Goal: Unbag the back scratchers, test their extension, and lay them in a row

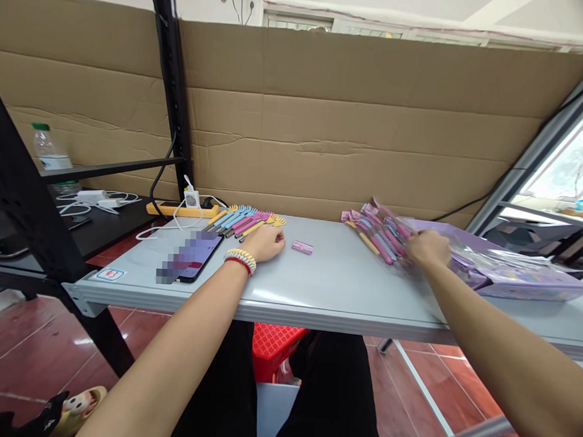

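My left hand [264,243] rests on the grey table, its fingers curled in; anything inside them is hidden. Just behind it lies a row of small claw-ended sticks [243,222], like back scratchers, in yellow, blue and pink. A small pink-and-purple patterned piece [302,247] lies to its right. My right hand [429,249] is closed on a crinkled clear plastic wrapper [404,264], at the left end of an open purple box [523,284]. Beside this hand, several wrapped pink, purple and yellow sticks [379,237] lie in a bunch.
A phone [199,257] lies on the table's left side. Behind it are a yellow power strip [181,210] and a white charger [191,198] with cables. A cardboard sheet [347,131] stands along the back. A black shelf post [174,80] rises at left; a red stool [275,345] is below.
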